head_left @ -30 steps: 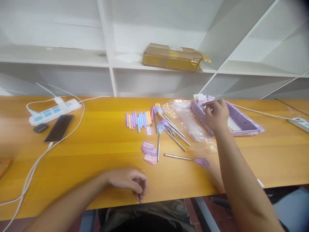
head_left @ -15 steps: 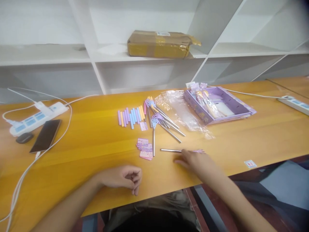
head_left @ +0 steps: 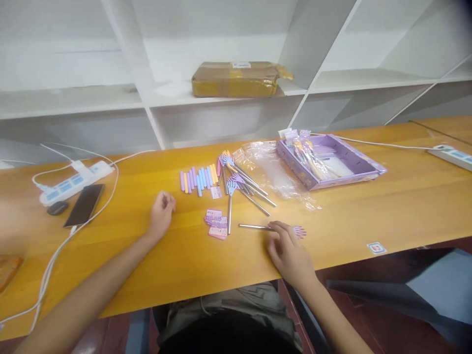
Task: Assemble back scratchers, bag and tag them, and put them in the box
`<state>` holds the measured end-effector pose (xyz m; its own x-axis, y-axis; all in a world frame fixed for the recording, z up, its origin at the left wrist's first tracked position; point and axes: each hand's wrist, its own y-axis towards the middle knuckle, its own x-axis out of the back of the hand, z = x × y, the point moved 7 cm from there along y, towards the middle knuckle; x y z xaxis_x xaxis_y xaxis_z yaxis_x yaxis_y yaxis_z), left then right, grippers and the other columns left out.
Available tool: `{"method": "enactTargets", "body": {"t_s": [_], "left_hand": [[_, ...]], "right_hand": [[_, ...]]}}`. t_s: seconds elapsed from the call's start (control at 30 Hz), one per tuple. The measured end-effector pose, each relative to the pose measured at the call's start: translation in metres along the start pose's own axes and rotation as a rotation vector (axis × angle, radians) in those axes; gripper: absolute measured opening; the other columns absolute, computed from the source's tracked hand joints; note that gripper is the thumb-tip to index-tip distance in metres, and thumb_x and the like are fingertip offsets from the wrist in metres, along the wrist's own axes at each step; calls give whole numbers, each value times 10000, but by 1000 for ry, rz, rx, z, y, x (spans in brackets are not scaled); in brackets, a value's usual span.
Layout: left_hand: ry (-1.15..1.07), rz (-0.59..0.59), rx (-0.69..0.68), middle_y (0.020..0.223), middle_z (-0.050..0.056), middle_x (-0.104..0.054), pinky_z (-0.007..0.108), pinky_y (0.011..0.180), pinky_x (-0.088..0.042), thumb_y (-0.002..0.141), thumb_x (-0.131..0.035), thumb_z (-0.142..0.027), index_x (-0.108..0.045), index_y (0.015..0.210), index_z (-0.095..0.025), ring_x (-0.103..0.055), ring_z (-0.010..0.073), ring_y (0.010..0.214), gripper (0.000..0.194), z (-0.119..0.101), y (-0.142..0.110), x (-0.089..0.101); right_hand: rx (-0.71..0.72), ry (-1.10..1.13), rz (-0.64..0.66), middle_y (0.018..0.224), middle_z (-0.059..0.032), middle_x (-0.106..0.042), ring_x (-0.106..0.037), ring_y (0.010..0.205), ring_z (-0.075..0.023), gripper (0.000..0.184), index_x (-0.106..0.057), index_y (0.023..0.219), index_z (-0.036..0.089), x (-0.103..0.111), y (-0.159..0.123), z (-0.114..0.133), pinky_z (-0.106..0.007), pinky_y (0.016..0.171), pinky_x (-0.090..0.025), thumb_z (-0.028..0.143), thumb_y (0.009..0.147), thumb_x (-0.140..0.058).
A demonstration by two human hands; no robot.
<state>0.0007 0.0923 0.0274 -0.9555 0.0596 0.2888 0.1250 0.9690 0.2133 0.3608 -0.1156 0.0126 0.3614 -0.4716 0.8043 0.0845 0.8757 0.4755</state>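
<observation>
A back scratcher [head_left: 255, 226] with a metal rod and a purple hand-shaped head lies on the table. Over its middle, my right hand [head_left: 291, 253] has its fingers closed around the rod. My left hand [head_left: 162, 212] is left of the row of coloured tubes [head_left: 199, 180], fingers curled in and nothing seen in them. Between the hands, a blue-headed back scratcher [head_left: 230, 206] stretches beside a stack of small pink and purple cards [head_left: 217, 225]. Behind it, more back scratchers [head_left: 254, 184] lie in a heap; a single card [head_left: 216, 192] is beside the tubes.
A purple box [head_left: 354, 181] holding wrapped pieces sits at the back right, next to crumpled clear plastic bags [head_left: 276, 172]. To the left are a power strip [head_left: 75, 183], a phone [head_left: 84, 205] and white cables. A taped carton [head_left: 236, 81] rests on the shelf.
My left hand has moved forward and left, from near the table's front edge to beside the tubes. My right hand stays at the same back scratcher. The view has shifted slightly.
</observation>
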Motion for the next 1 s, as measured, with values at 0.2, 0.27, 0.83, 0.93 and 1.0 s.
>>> {"method": "enactTargets", "body": {"t_s": [0.2, 0.27, 0.83, 0.93, 1.0], "left_hand": [[395, -75, 63, 906, 27, -647, 400, 962, -449, 971, -616, -466, -550, 923, -254, -623, 261, 967, 227, 24, 98, 25], [487, -54, 71, 863, 13, -639, 430, 1013, -432, 915, -711, -509, -555, 913, -252, -638, 279, 979, 300, 30, 108, 21], [657, -41, 12, 878, -12, -616, 395, 925, -492, 872, -667, -249, -545, 1055, -248, -656, 233, 880, 220, 49, 109, 21], [668, -57, -11, 970, 26, -657, 405, 949, -518, 898, -660, -276, -558, 1073, -247, -668, 246, 961, 205, 49, 109, 22], [687, -72, -33, 1079, 64, -679, 433, 1027, -511, 851, -729, -291, -577, 1093, -241, -660, 276, 1087, 290, 48, 108, 25]], "right_hand": [[-48, -1, 43, 1393, -118, -711, -791, 1062, -255, 329, -574, 1405, 243, -5, 1, -6, -335, 681, -633, 286, 1084, -516], [-41, 13, 45, 1363, -114, -716, -790, 1071, -252, 298, -584, 1375, 244, -5, 1, -6, -335, 702, -640, 282, 1089, -508], [-34, 24, 31, 1324, -138, -699, -768, 1107, -270, 279, -601, 1349, 245, -3, 2, -6, -371, 791, -665, 289, 1087, -515], [-37, -47, 36, 1331, -147, -704, -782, 1025, -266, 329, -608, 1399, 232, -6, 2, -10, -344, 675, -649, 303, 1093, -511], [22, -104, 87, 1298, -139, -724, -790, 930, -243, 334, -639, 1399, 224, -9, 3, -11, -313, 603, -616, 293, 1108, -491]]}}
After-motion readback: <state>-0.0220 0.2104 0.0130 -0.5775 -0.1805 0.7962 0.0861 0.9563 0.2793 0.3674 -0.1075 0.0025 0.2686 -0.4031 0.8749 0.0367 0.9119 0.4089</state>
